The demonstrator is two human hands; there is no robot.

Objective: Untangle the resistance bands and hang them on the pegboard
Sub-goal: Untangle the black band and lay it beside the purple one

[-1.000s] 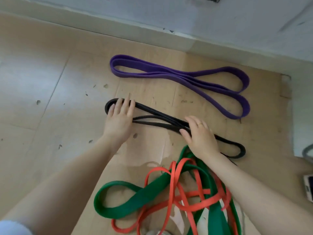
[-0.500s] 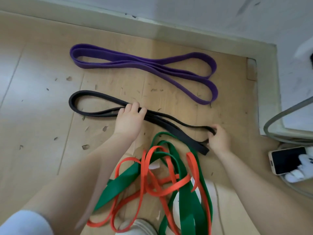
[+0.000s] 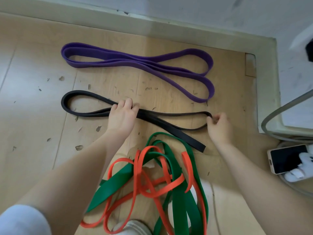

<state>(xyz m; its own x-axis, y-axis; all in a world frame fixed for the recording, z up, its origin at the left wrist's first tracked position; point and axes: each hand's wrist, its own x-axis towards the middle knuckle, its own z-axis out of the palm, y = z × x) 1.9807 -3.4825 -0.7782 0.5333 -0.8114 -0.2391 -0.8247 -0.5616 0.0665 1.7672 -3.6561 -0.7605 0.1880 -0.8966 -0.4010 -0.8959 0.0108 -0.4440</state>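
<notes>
Pinning the middle of the black band (image 3: 88,99) to the wooden floor (image 3: 33,65), the left hand (image 3: 122,114) has its fingers curled over the crossing strands, probably so the near loop keeps its shape while the far end is arranged. Further right, the right hand (image 3: 218,124) pinches the band's far loop between thumb and fingertips, seemingly to draw it out straight and flat. One folded stretch of that band trails down toward the tangle below. Beyond it, nearer the wall, the purple band (image 3: 135,61) lies by itself in a neat doubled figure, apart from the others and likely already sorted. Close to the person's feet, the green band (image 3: 115,184) and the orange band (image 3: 162,187) are knotted through each other in a heap; judging from that, this is the harder part left to do, and the black band's trailing fold sits just beside it, where it could catch. At the far right a phone (image 3: 286,158) rests on the floor near a grey cable (image 3: 281,112). No pegboard is in view, so hanging looks some way off.
</notes>
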